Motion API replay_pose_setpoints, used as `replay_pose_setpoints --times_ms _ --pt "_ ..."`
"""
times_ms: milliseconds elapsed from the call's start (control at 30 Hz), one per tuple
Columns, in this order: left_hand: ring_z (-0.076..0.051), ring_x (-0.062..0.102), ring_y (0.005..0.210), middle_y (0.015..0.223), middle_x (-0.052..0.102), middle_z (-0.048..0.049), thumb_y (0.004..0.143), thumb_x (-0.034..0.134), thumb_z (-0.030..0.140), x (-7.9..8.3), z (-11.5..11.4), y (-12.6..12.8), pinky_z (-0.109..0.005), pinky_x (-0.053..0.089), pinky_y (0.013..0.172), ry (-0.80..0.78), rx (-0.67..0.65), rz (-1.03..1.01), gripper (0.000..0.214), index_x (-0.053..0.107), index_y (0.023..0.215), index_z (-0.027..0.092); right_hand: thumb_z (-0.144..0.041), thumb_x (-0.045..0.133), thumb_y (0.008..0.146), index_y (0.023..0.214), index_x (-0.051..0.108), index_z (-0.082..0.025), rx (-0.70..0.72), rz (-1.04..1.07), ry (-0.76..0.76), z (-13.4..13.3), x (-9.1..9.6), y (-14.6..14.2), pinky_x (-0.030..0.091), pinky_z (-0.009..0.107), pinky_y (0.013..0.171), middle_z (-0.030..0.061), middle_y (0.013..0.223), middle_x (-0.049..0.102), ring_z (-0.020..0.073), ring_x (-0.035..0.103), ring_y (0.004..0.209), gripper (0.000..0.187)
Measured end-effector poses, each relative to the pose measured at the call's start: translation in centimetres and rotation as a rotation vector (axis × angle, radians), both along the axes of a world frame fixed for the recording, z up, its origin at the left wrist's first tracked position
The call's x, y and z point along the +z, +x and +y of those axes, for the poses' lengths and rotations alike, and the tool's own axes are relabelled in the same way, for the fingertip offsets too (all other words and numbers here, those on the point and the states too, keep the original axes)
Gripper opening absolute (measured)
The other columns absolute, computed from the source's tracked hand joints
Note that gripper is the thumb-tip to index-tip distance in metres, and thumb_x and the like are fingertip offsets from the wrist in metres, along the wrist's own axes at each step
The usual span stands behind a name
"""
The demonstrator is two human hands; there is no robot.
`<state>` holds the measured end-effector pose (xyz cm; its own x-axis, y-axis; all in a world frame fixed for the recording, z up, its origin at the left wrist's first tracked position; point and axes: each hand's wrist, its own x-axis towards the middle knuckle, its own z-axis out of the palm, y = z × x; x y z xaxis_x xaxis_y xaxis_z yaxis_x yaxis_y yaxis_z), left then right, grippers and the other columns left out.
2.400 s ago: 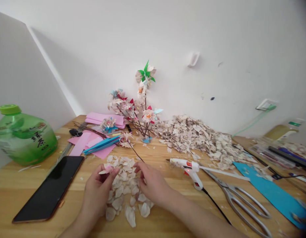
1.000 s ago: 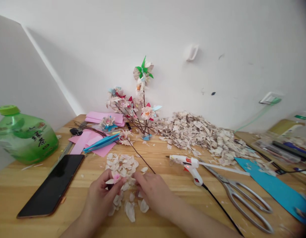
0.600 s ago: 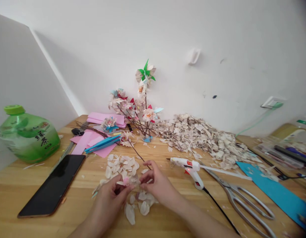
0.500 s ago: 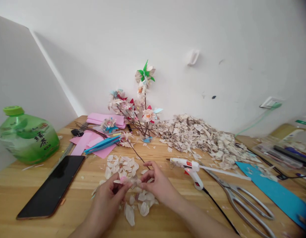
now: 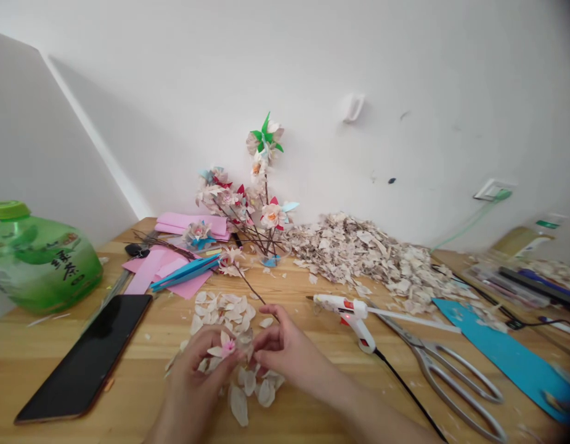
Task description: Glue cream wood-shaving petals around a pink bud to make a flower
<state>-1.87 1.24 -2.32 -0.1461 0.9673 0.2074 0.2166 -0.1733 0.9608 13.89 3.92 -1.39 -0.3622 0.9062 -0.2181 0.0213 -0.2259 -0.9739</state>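
My left hand (image 5: 199,373) pinches a small flower (image 5: 227,346) made of pale petals with a pink centre, held low over the wooden table (image 5: 141,376). My right hand (image 5: 287,351) meets it from the right, fingertips closed on a pale petal (image 5: 245,339) pressed against the flower. Loose pale petals (image 5: 224,307) lie scattered beyond and under both hands. A thin dark stem (image 5: 250,285) runs from behind my right hand toward the back.
A black phone (image 5: 84,361) lies left, a green bottle (image 5: 39,259) beyond it. Pink paper (image 5: 150,271) and blue strips (image 5: 185,271) sit behind. A flower bouquet (image 5: 252,197) stands against the wall, beside a shavings heap (image 5: 372,250). Glue gun (image 5: 352,311), scissors (image 5: 451,370), blue sheet (image 5: 501,354) lie right.
Both hands drew closer to me and together. My right hand picked a petal from the pile and brought it against the flower in my left hand.
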Motion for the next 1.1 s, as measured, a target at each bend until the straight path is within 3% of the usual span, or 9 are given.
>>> replay_pose_setpoints --times_ms 133,267,400,633,833,900,1000,1100 --pt "-0.022 0.060 0.073 0.079 0.067 -0.0053 0.064 0.066 0.036 0.4 -0.6 0.4 -0.028 0.045 0.065 -0.042 -0.055 0.032 0.017 0.061 0.058 0.022 -0.009 0.058 0.061 0.116 0.035 -0.024 -0.011 -0.282 0.264 -0.8 0.5 -0.3 0.046 0.025 0.055 -0.0051 0.070 0.058 0.0131 0.057 0.060 0.061" --pt "-0.017 0.056 0.061 0.060 0.062 0.0002 0.069 0.062 0.038 -0.2 -0.7 0.5 -0.025 0.043 0.057 -0.111 -0.094 0.029 0.021 0.059 0.057 0.021 -0.008 0.058 0.065 0.120 0.035 -0.025 0.017 -0.405 0.398 -1.2 1.0 -0.4 0.046 0.025 0.058 -0.0039 0.070 0.061 0.0132 0.058 0.063 0.062" --pt "-0.013 0.049 0.050 0.048 0.053 0.0042 0.060 0.069 0.040 -0.5 -0.2 0.4 -0.022 0.038 0.048 -0.179 -0.004 -0.082 0.028 0.053 0.051 0.019 -0.006 0.058 0.064 0.117 0.036 -0.024 -0.001 -0.274 0.276 -0.9 1.0 -0.2 0.045 0.022 0.056 -0.0047 0.072 0.060 0.0112 0.057 0.062 0.060" --pt "-0.016 0.061 0.056 0.055 0.068 0.0008 0.048 0.078 0.041 0.0 0.2 0.5 -0.024 0.046 0.052 -0.352 -0.033 -0.447 0.032 0.061 0.062 0.018 -0.015 0.070 0.053 0.102 0.038 -0.021 0.039 0.112 -0.045 -0.1 0.6 0.6 0.045 0.024 0.055 -0.0073 0.068 0.062 0.0090 0.056 0.053 0.058" --pt "-0.015 0.061 0.055 0.052 0.067 0.0020 0.046 0.080 0.035 -0.5 0.4 0.6 -0.022 0.048 0.055 -0.342 -0.014 -0.507 0.029 0.058 0.053 0.018 -0.021 0.075 0.050 0.095 0.042 -0.021 -0.052 0.171 -0.081 0.2 1.1 0.9 0.044 0.023 0.050 -0.0072 0.066 0.065 0.0085 0.056 0.047 0.056" --pt "-0.016 0.063 0.057 0.054 0.067 0.0019 0.050 0.079 0.034 -0.7 0.4 0.6 -0.025 0.050 0.059 -0.350 -0.080 -0.552 0.028 0.055 0.052 0.019 -0.019 0.074 0.051 0.096 0.041 -0.022 -0.041 0.155 -0.081 0.2 1.2 1.0 0.045 0.022 0.050 -0.0075 0.066 0.065 0.0085 0.057 0.048 0.056" --pt "-0.019 0.064 0.063 0.064 0.069 -0.0014 0.060 0.073 0.034 -0.9 0.2 0.5 -0.029 0.050 0.061 -0.347 -0.221 -0.493 0.022 0.057 0.060 0.019 -0.015 0.072 0.051 0.097 0.040 -0.022 0.001 0.135 -0.065 0.2 1.2 1.1 0.045 0.022 0.048 -0.0089 0.064 0.063 0.0091 0.057 0.050 0.055" --pt "-0.018 0.061 0.061 0.062 0.067 -0.0006 0.062 0.070 0.038 -0.8 -0.1 0.5 -0.027 0.047 0.057 -0.281 -0.145 -0.280 0.021 0.062 0.066 0.019 -0.013 0.069 0.053 0.097 0.040 -0.022 0.022 0.114 -0.045 0.2 1.0 0.9 0.045 0.022 0.048 -0.0096 0.062 0.062 0.0093 0.057 0.050 0.054"
